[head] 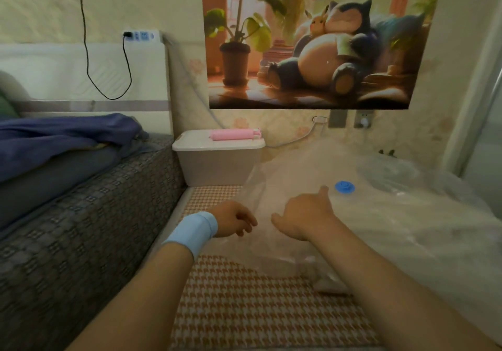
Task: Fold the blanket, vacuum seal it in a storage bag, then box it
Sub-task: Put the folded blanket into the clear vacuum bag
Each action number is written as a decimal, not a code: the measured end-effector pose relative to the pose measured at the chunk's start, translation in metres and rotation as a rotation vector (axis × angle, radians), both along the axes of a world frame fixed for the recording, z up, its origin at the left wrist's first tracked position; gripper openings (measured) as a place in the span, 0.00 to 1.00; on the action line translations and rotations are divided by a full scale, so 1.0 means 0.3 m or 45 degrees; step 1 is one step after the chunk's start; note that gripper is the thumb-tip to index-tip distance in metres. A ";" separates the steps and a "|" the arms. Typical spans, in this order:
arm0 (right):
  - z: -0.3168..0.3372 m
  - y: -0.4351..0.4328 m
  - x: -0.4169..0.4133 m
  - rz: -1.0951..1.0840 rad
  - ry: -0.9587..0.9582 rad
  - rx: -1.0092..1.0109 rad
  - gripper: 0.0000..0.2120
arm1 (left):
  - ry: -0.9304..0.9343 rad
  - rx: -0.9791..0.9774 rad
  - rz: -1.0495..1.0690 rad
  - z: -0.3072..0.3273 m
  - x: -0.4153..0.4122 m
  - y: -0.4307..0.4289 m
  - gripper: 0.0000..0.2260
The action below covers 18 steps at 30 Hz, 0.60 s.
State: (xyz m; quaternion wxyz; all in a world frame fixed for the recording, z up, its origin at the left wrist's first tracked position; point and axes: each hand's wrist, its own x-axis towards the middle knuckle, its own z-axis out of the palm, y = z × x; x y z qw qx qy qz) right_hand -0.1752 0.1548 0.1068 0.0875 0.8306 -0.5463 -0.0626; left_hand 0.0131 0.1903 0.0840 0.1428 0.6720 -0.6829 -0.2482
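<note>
Presently your right hand (pixel 304 213) rests open on the bag (pixel 394 228), valve (pixel 344 187) just beyond its fingertips; left hand (pixel 233 221) curled, grip unclear.

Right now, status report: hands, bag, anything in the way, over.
Right hand rests on storage bag, blanket inside, short of blue valve. Left hand curled at bag edge, grip unclear. Pink pump on box lid.

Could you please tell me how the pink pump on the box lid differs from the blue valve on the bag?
The pink pump is a long tube; the blue valve is a short round disc. The pump lies on the lid of the white box, away from both hands; the valve sits on the clear bag, close to the right hand. Neither is being held.
</note>
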 end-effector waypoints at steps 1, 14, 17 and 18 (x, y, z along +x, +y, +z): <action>-0.018 -0.002 0.015 0.115 -0.040 -0.209 0.26 | 0.020 -0.097 0.077 -0.010 0.012 -0.012 0.11; -0.169 -0.088 0.036 0.216 0.020 0.146 0.26 | -0.440 0.249 0.503 -0.230 0.099 -0.160 0.21; -0.207 -0.094 0.058 0.275 0.158 0.133 0.31 | -0.507 0.420 0.499 -0.243 0.102 -0.161 0.17; -0.218 -0.100 0.065 0.287 0.186 0.124 0.33 | -0.519 0.489 0.480 -0.252 0.110 -0.165 0.20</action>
